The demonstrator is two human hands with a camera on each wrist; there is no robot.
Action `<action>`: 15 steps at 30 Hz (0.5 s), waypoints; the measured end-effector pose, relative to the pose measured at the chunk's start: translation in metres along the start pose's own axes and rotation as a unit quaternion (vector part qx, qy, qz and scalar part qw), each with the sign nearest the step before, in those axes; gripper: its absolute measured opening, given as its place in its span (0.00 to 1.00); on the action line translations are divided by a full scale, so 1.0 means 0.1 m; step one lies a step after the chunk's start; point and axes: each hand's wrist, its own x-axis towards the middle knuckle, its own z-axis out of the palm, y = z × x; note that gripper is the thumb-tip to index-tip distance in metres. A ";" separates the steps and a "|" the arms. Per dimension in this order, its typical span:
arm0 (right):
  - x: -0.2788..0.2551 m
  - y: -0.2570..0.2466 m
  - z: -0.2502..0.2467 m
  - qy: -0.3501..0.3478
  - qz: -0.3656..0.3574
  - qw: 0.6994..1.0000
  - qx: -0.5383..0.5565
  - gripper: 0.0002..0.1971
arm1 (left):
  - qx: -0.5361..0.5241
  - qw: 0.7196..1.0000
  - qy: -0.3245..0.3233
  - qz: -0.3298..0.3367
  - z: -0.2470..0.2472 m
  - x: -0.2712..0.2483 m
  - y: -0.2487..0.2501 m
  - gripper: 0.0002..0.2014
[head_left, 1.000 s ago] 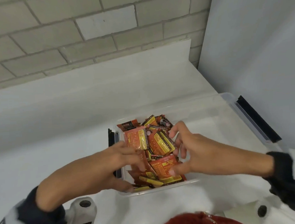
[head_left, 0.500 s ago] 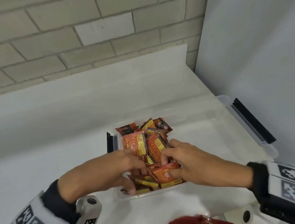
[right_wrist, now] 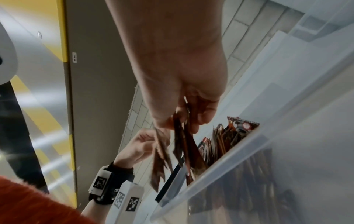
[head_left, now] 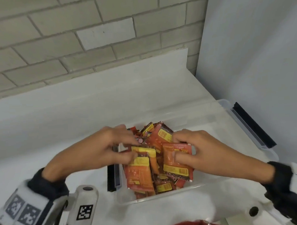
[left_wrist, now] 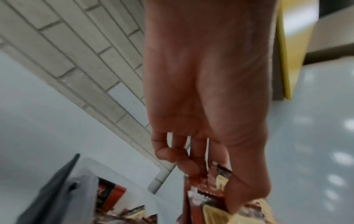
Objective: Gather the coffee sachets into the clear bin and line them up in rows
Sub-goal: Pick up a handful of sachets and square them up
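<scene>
A clear plastic bin (head_left: 165, 195) stands on the white counter, its left end heaped with orange-red coffee sachets (head_left: 160, 137). My left hand (head_left: 129, 149) pinches a small bunch of sachets (head_left: 141, 170) lifted above the pile; the left wrist view shows thumb and fingers clamped on their top edges (left_wrist: 208, 188). My right hand (head_left: 182, 153) grips another bunch (head_left: 177, 163) just to the right, fingers curled over it. In the right wrist view those sachets (right_wrist: 184, 145) hang edge-on from my fingers above the bin wall (right_wrist: 220, 163).
The right half of the bin (head_left: 213, 126) holds no sachets. Black latches sit on its left end (head_left: 111, 178) and right end (head_left: 253, 124). A brick wall (head_left: 90, 38) rises behind the counter and a pale panel (head_left: 252, 48) closes off the right side.
Both hands, which were down among the pile, have each closed on a bunch of sachets and raised them above the heap. The view has shifted closer.
</scene>
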 end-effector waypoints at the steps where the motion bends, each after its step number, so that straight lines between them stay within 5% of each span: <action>1: 0.01 0.03 -0.02 0.009 0.000 0.999 0.037 0.11 | -0.028 1.000 0.015 -0.003 -0.04 0.03 0.02 0.08; 4: 0.04 0.06 -0.07 0.007 0.019 0.987 0.160 0.19 | -0.128 0.991 0.034 -0.017 -0.07 0.19 0.07 0.11; 12: 0.05 0.16 -0.23 0.111 0.050 0.929 0.349 0.08 | -0.227 0.969 0.070 -0.071 0.16 0.85 0.34 0.07; 15: 0.08 0.25 -0.25 0.177 0.105 0.903 0.376 0.20 | -0.223 0.965 0.104 -0.088 0.23 1.05 0.39 0.07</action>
